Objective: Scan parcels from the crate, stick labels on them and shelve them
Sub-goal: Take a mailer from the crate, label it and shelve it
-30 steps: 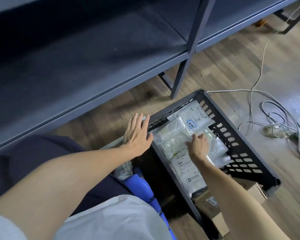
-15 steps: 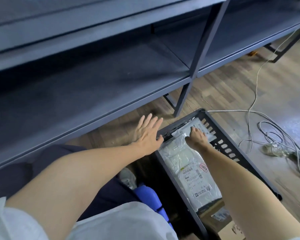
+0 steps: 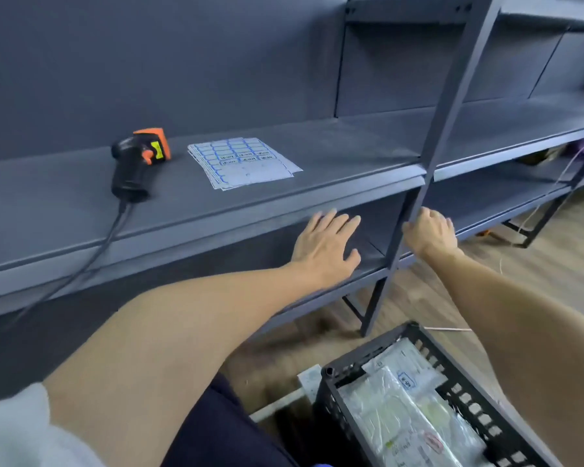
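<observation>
The black plastic crate (image 3: 331, 392) stands on the floor at the lower right, holding several white and clear bagged parcels (image 3: 402, 419). On the middle shelf (image 3: 351, 146) lie a black and orange barcode scanner (image 3: 134, 163) with its cable, and a stack of blue-outlined label sheets (image 3: 243, 161). My left hand (image 3: 324, 246) hovers with fingers spread in front of the lower shelf, holding nothing. My right hand (image 3: 430, 232) has its fingers curled against the shelf's slanted upright (image 3: 452, 96). No parcel shows in it.
Grey metal shelving (image 3: 216, 214) fills the upper view. The scanner's cable (image 3: 91, 257) hangs over the shelf's front edge. White cords (image 3: 449, 328) lie on the wooden floor to the right. My dark-trousered knee (image 3: 216, 429) is beside the crate.
Both hands have risen from the crate to the height of the lower shelf. My right hand has left the parcels. The view has tilted up, bringing the scanner and label sheets into sight.
</observation>
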Tool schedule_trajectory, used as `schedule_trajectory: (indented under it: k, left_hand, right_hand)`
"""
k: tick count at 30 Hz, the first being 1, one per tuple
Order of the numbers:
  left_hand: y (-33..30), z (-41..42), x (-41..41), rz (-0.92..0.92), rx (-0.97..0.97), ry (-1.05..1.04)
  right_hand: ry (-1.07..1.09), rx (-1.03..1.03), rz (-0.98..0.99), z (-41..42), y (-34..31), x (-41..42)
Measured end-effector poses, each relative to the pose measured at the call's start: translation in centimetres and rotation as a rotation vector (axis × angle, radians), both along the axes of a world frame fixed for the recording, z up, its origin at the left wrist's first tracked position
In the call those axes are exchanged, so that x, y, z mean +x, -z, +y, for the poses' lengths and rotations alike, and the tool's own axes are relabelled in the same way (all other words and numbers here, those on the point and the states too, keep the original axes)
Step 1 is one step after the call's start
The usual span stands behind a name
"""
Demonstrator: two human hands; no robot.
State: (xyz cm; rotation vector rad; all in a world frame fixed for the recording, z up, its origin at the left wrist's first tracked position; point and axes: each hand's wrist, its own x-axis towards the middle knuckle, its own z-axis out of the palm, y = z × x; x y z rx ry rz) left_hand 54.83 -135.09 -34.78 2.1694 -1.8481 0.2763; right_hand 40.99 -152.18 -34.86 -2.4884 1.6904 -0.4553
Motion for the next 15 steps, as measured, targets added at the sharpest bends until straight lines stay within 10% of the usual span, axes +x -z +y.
schedule_trajectory:
  k: [15]
  left_hand:
    - [-11.7, 15.1, 15.9, -0.054, -0.173, -0.559]
  right_hand:
    - [-0.564, -0.17, -0.029, 14.0, -13.3, 22.0]
